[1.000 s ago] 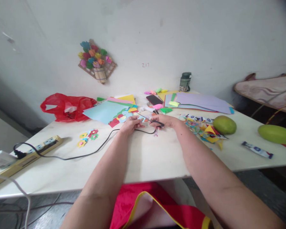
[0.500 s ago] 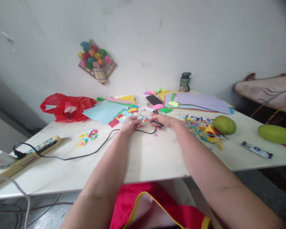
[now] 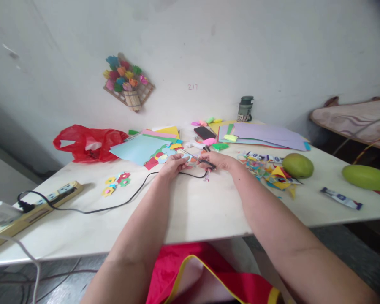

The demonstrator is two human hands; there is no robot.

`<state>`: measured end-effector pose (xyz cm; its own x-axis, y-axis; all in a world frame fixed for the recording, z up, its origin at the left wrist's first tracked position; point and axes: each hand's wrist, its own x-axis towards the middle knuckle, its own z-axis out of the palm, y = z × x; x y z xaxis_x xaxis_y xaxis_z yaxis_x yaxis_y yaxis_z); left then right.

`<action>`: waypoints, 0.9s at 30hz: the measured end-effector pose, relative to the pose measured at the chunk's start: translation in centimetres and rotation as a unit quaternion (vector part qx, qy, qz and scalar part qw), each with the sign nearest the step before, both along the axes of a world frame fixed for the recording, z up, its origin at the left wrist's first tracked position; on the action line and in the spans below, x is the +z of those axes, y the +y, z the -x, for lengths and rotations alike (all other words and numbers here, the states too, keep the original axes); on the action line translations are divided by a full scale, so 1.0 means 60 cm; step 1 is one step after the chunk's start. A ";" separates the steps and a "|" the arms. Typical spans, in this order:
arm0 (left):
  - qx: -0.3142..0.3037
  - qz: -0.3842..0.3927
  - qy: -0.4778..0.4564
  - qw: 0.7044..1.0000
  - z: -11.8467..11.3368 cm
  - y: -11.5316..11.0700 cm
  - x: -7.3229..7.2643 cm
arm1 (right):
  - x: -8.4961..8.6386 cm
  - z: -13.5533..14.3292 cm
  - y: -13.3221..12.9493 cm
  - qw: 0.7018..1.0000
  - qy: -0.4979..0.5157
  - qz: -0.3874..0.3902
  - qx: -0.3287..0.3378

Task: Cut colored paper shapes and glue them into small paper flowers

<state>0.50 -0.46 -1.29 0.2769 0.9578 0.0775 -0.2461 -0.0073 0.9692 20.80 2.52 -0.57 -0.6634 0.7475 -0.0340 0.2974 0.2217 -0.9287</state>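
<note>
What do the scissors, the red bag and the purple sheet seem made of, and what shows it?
Scissors: grey blades, probably metal; dark handles, likely plastic; finish unclear.
Red bag: thin, slightly shiny plastic, judging by its crinkles.
Purple sheet: matt paper or card, flat with clean edges; which, I cannot tell.

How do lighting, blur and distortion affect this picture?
Head view: soft light, a faint shadow on the table beside the left forearm, glare on the floor at lower left; head view: left hand, right hand and scissors look slightly soft; head view: right forearm looms large toward the bottom edge, top-right corner dark.
</note>
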 end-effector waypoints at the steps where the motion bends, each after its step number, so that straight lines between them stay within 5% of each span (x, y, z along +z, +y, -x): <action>1: 0.000 0.001 -0.001 1.000 0.000 0.000 0.000 | 0.000 0.001 0.000 1.000 0.003 0.003 -0.001; 12: 0.003 0.000 -0.002 1.000 -0.003 -0.002 0.001 | 0.010 0.006 -0.009 0.999 0.013 0.029 -0.021; 27: 0.000 0.000 -0.007 1.000 -0.001 0.002 -0.002 | 0.012 -0.001 -0.011 0.997 -0.040 -0.059 0.011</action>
